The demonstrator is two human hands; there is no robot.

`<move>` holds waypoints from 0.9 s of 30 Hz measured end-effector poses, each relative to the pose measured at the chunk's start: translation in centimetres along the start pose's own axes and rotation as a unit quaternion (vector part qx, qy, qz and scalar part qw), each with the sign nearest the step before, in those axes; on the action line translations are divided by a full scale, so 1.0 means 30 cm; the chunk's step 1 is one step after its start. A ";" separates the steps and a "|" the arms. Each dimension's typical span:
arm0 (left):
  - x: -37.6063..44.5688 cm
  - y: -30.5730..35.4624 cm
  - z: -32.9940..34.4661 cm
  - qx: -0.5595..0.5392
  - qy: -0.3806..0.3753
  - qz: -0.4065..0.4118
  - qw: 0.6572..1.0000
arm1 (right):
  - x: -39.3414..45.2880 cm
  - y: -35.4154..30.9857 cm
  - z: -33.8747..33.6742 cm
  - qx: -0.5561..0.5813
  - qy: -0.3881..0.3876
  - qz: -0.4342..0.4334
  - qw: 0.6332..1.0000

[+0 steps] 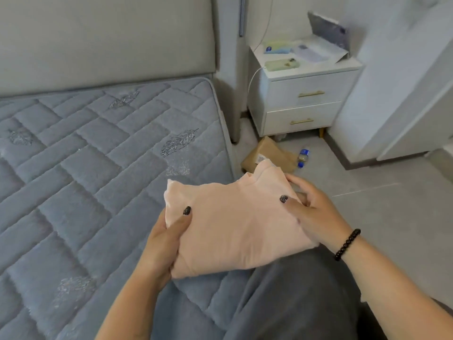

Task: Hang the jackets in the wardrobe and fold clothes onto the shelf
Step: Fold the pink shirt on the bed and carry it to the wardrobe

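Fingers of both hands clamp folded pink top [235,224]: left hand [161,244] at left edge, right hand [316,212] at right, held above mattress [81,168] corner.

The bare mattress [85,155] from 9 to 11 o'clock is unoccupied and offers open room. At 12 o'clock it is bounded by the upright headboard [105,40]. The floor strip at 1 o'clock is obstructed by a cardboard parcel [269,153] and a bottle [303,157] lying before the nightstand [304,94], whose top is crowded. Open floor [392,204] is left at 3 o'clock.
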State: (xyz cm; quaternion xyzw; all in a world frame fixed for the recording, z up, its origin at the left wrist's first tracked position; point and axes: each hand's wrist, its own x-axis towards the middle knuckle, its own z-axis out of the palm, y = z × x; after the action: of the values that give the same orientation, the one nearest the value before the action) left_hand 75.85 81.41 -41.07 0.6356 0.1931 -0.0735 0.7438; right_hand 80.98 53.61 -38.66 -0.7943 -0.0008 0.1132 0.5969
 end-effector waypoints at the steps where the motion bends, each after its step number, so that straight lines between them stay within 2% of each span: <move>1: 0.017 0.005 0.057 0.007 -0.014 0.001 1.000 | -0.009 0.021 -0.053 0.000 0.017 0.004 1.000; 9: 0.224 0.026 0.602 0.080 -0.117 -0.017 0.990 | -0.022 0.222 -0.526 0.051 0.145 0.065 0.986; 15: 0.319 0.089 1.069 0.095 -0.186 -0.044 0.977 | -0.019 0.265 -0.916 0.066 0.221 0.115 0.966; 21: 0.277 0.286 1.478 0.123 -0.263 -0.089 0.953 | -0.154 0.125 -1.259 0.062 0.310 0.153 0.936; 27: 0.176 0.608 1.763 0.148 -0.354 -0.104 0.917 | -0.317 -0.185 -1.479 0.072 0.377 0.174 0.907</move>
State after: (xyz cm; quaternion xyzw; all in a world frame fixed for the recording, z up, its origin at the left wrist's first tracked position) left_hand 97.41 33.93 -20.14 0.6473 -0.0315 -0.3985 0.6491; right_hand 80.47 11.82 -20.08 -0.7201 0.3702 -0.0926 0.5794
